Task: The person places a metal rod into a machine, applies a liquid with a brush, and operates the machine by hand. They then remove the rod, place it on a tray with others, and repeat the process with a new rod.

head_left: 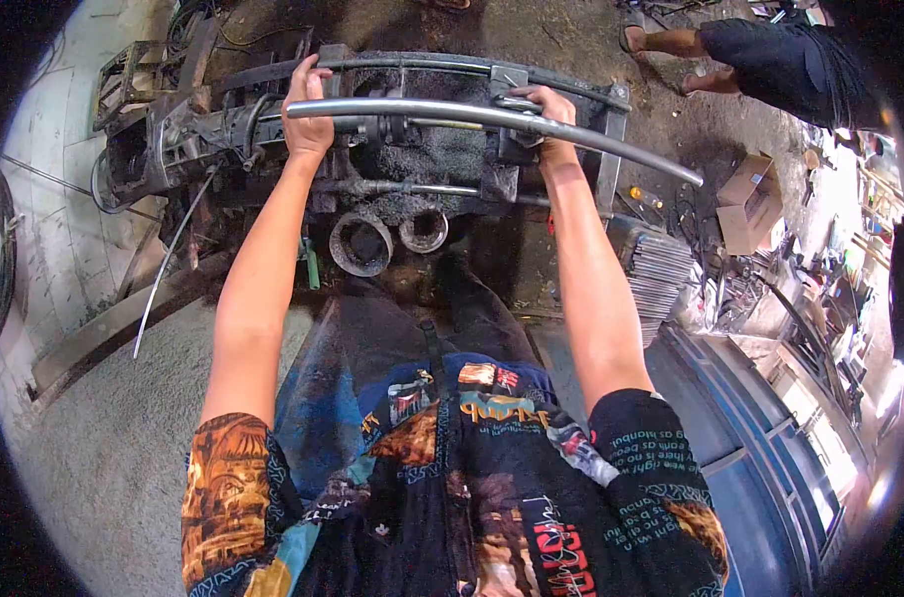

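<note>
A long grey metal rod (442, 107) lies crosswise above a lathe-like machine (372, 189) strewn with metal shavings. My left hand (310, 114) is at the rod's left end, its thumb side under the rod and its fingers partly spread upward. Further right, my right hand (554, 111) is closed near a dark tool post (517, 134), behind the rod; what its fingers grip is partly hidden. Beneath the machine sit two round metal rings (361, 245), dusted with shavings.
Another person's legs (716, 62) show at the upper right. A cardboard box (748, 206), a yellow-handled tool (646, 197) and a ribbed metal part (654, 269) are on the right. A thin rod (177, 261) slants down at the left.
</note>
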`<state>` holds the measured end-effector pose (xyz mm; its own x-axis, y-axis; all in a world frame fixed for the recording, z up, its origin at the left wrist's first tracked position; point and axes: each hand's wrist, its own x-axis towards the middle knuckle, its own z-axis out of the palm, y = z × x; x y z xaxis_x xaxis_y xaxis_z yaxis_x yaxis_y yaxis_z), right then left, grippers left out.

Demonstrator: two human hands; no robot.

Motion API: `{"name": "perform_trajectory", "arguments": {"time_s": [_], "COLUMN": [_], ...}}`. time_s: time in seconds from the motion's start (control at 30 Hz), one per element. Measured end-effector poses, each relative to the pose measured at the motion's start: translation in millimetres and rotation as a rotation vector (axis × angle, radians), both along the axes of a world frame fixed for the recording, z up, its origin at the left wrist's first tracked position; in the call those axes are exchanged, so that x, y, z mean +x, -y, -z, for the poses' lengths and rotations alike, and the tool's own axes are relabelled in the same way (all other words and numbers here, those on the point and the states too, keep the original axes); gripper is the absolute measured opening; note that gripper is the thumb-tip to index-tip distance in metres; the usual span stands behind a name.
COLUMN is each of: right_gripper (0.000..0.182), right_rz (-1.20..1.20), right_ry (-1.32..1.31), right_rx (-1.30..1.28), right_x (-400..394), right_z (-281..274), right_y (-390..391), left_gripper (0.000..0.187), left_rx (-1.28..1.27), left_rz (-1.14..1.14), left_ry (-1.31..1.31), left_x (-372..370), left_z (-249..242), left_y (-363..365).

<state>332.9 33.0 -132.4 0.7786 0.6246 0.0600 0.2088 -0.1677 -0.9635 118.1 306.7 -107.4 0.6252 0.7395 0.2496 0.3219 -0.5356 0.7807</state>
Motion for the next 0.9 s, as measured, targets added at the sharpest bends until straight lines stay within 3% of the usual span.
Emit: {"name": "perform_trajectory", "arguments": {"time_s": [0.07, 0.13, 0.17, 0.23, 0.37, 0.43, 0.47, 0.57, 0.6, 0.63, 0.73, 0.9], "right_gripper": [0.009, 0.023, 0.023, 0.030, 0.028, 0.020, 0.011, 0.009, 0.010, 0.010, 0.010, 0.014], "right_rz": [0.009, 0.119, 0.121, 0.091, 0.093, -0.044, -0.039, -0.064, -0.085, -0.033, -0.076, -0.029], "right_ry": [-0.102, -0.445, -0.445, -0.289, -0.388, 0.163, 0.238, 0.393, 0.405, 0.193, 0.267, 0.160], "right_rx": [0.015, 0.008, 0.007, -0.067, 0.027, -0.071, -0.085, -0.044, -0.017, -0.059, -0.024, 0.046], "right_x": [-2.5, -2.0, -3.3, -6.2, -4.0, -4.6, -4.0, -4.0, -2.7, -5.3, -4.7, -5.8], "right_z": [-5.5, -12.9, -17.0, -22.0, -13.6, -11.2, -8.0, -7.9, -7.8, -10.0, -6.6, -6.0], "right_y": [-3.3, -8.6, -8.7, -8.1, -6.6, -5.2, -6.1, -4.5, -4.8, -5.5, -3.7, -8.3], "left_gripper": [0.047, 0.048, 0.048, 0.050, 0.052, 0.053, 0.054, 0.054, 0.054, 0.054, 0.053, 0.054], "left_rx": [0.031, 0.041, 0.041, 0.027, -0.032, 0.021, 0.017, -0.037, -0.007, -0.014, 0.015, -0.003], "left_rz": [0.016, 0.025, 0.027, 0.033, 0.027, 0.046, 0.051, 0.072, 0.066, 0.071, 0.090, 0.078], "left_ry": [0.005, -0.015, -0.016, -0.042, -0.056, -0.006, 0.010, 0.025, -0.011, -0.016, 0.034, 0.010], "left_x": [-1.6, -0.7, -0.8, -0.2, 2.9, 3.0, 2.8, 1.3, 1.8, 0.8, 1.9, 0.7], "left_z": [3.3, 2.2, 1.5, -2.9, -7.4, -2.5, 0.7, 4.3, -3.2, 0.4, 6.3, 11.1], "left_y": [-1.6, -2.1, -1.6, 0.0, 2.5, 0.5, -0.2, -2.7, 1.5, 2.2, -3.1, -3.3]}}
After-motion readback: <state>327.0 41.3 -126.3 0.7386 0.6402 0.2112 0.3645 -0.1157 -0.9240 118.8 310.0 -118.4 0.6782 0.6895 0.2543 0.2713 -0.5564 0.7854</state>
